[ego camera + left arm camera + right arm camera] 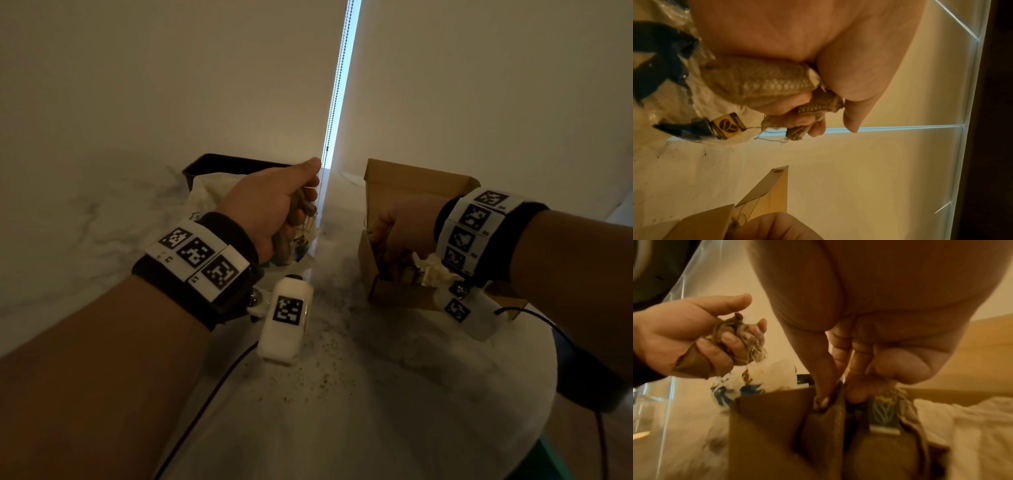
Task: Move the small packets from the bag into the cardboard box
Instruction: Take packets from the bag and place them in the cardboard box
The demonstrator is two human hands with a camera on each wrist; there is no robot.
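My left hand [301,209] grips a bunch of small brown mesh packets [760,81] with strings, raised just above the clear printed plastic bag [209,192]. A yellow tag [728,125] dangles from one string. The same fist and packets [731,331] appear at the left of the right wrist view. The open cardboard box [394,294] stands to the right, flap up. My right hand [383,246] reaches down into the box, and its fingertips [826,392] pinch the top edge of a brown packet [818,426] standing inside among other packets.
A black tray [219,164] stands behind the bag. Crumpled white paper [431,270] lies in the box's right half. Dark crumbs [318,373] speckle the round marble table [479,428]. A blind cord [335,102] hangs behind, and cables [205,404] trail from both wrists.
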